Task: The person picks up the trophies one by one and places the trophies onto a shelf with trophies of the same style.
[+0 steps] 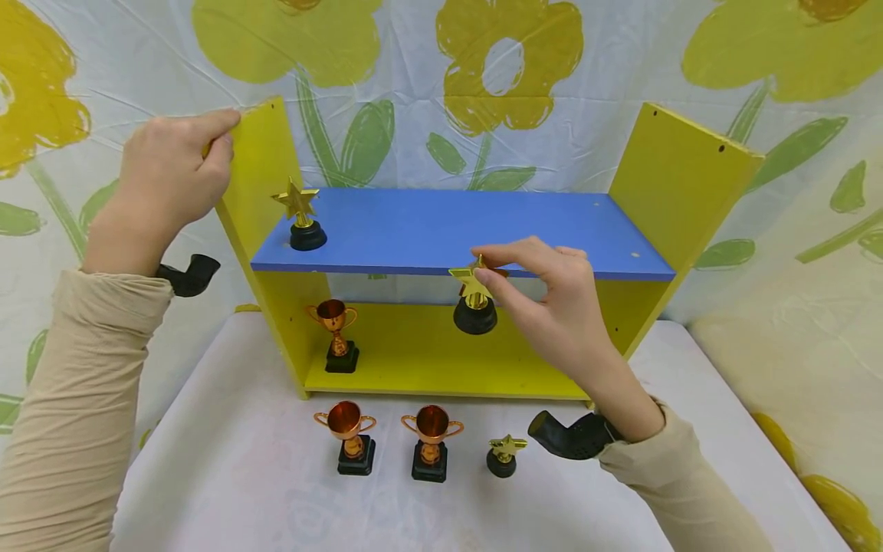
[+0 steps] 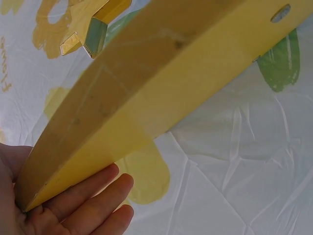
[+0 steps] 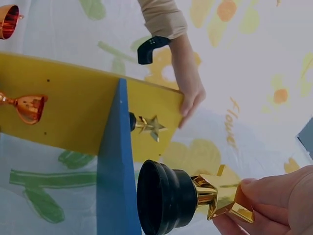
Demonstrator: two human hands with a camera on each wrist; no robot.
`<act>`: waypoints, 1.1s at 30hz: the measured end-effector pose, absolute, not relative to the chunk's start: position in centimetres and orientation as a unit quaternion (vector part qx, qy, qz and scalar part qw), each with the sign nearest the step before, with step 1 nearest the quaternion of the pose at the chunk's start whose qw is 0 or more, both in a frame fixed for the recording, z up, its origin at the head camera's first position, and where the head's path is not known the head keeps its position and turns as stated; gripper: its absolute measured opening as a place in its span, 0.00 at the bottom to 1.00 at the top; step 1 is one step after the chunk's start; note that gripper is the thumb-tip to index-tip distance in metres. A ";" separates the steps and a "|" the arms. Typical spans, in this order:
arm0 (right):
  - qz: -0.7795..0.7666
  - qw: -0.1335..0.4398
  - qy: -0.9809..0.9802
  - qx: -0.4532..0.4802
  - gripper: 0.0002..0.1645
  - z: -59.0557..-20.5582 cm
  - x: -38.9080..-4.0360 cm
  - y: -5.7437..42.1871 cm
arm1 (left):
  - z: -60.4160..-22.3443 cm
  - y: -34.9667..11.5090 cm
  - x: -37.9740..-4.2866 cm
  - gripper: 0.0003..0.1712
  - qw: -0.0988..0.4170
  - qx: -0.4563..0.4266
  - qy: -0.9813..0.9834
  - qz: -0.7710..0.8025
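Note:
My right hand (image 1: 552,295) pinches a gold star trophy (image 1: 474,310) by its star, thumb and fingertips on the points. The trophy hangs upright in front of the blue shelf board's (image 1: 441,230) front edge, black round base down. My left hand (image 1: 172,165) grips the top front corner of the yellow left side panel (image 1: 258,153); the left wrist view shows the panel (image 2: 132,98) between thumb and fingers. Another star trophy (image 1: 303,222) stands at the left end of the blue board. A copper-coloured cup trophy (image 1: 338,337) stands below it on the yellow bottom board (image 1: 441,353).
On the white-covered table (image 1: 276,506) before the shelf stand two copper cup trophies, one left (image 1: 353,437) and one right (image 1: 431,445), and a smaller gold star trophy (image 1: 503,456). The yellow right side panel (image 1: 683,184) rises beside the blue board. Behind hangs a flowered cloth (image 1: 407,54).

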State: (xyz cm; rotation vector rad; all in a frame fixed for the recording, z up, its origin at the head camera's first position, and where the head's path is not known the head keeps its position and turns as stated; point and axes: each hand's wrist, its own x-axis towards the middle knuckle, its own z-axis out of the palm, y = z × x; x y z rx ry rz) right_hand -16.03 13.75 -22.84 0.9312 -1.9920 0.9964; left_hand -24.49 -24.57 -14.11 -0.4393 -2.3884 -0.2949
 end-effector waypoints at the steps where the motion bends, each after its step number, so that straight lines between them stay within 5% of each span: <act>1: 0.386 0.357 -0.771 0.361 0.13 -22.7 -16.1 13.7 | -14.1 -24.6 -24.5 0.26 0.341 -0.169 -0.918 -0.113; 33: 0.448 0.315 -0.786 0.287 0.12 -19.4 -19.5 12.5 | -14.3 -24.7 -24.5 0.27 0.343 -0.172 -0.916 -0.116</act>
